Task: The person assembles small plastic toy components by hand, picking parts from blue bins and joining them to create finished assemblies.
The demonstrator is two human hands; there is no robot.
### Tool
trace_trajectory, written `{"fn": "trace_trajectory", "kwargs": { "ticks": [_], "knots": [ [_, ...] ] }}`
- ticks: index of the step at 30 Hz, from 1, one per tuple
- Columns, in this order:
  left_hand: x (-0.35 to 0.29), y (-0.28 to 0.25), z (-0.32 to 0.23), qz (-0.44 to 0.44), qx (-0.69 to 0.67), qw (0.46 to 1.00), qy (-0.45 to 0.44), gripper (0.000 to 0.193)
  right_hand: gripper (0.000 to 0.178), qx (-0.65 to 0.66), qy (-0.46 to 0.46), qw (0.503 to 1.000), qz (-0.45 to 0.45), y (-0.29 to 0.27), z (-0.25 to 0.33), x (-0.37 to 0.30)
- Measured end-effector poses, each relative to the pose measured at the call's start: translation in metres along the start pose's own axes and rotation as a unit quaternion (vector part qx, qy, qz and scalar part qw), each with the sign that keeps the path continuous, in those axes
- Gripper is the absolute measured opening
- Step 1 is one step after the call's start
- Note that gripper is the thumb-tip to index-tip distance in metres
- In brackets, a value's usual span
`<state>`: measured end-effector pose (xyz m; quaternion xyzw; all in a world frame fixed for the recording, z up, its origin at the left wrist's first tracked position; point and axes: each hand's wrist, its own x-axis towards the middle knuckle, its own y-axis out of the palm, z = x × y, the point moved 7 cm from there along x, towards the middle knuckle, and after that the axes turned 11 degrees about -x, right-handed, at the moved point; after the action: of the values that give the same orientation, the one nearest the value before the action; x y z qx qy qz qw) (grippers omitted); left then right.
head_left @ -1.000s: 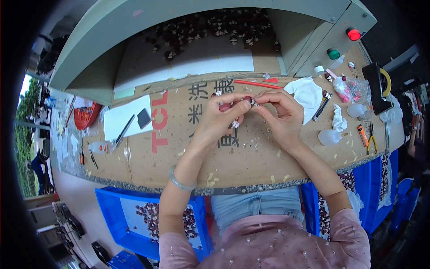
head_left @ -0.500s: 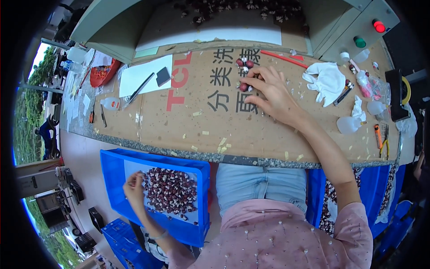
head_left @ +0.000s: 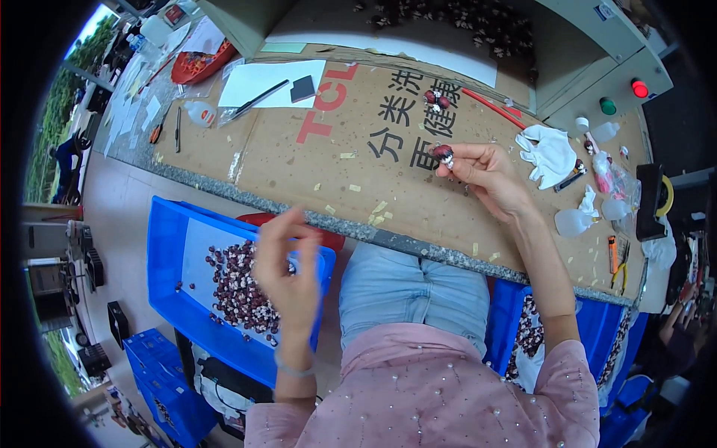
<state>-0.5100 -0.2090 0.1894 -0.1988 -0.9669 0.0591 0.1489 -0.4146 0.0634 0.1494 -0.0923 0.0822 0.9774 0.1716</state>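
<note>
Over the cardboard-covered bench, my right hand [head_left: 489,175] pinches a small dark-red and white figurine [head_left: 443,154] between thumb and fingers. Beyond it, a small cluster of similar figurines [head_left: 436,101] rests on the cardboard [head_left: 299,175]. My left hand [head_left: 287,265], smeared by motion, is raised above the right side of a blue bin [head_left: 166,280]; its fingers look bent but apart, and I see nothing in them. Inside that bin lies a heap of dark-red and white pieces [head_left: 237,299], partly hidden behind my left hand.
A grey cabinet [head_left: 582,75] at the back holds more pieces. To the right lie a white glove [head_left: 549,155], a plastic bottle [head_left: 571,222], an orange cutter [head_left: 613,254] and pliers [head_left: 624,276]. White paper [head_left: 261,82] and a red basket [head_left: 200,66] are at left.
My left hand has risen from the heap in the bin toward the bench edge. My right hand has moved nearer with one figurine lifted off the cardboard. The view has turned slightly.
</note>
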Motion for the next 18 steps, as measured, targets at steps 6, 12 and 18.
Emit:
{"fn": "trace_trajectory", "kwargs": {
  "ticks": [6, 12, 18],
  "knots": [
    [0.017, 0.111, -0.01, 0.139, -0.323, 0.924, -0.149, 0.044, 0.031, -0.023, -0.008, 0.999, 0.03, 0.017, 0.018, -0.005],
    [0.017, 0.126, -0.006, 0.155, -0.409, 0.888, -0.144, 0.043, 0.031, -0.1, -0.009, 0.995, -0.021, 0.031, 0.025, -0.017],
    [0.017, 0.106, 0.017, 0.109, -0.446, 0.872, -0.17, 0.032, 0.042, -0.455, -0.221, 0.861, -0.057, 0.065, 0.055, -0.025]
  ]
}}
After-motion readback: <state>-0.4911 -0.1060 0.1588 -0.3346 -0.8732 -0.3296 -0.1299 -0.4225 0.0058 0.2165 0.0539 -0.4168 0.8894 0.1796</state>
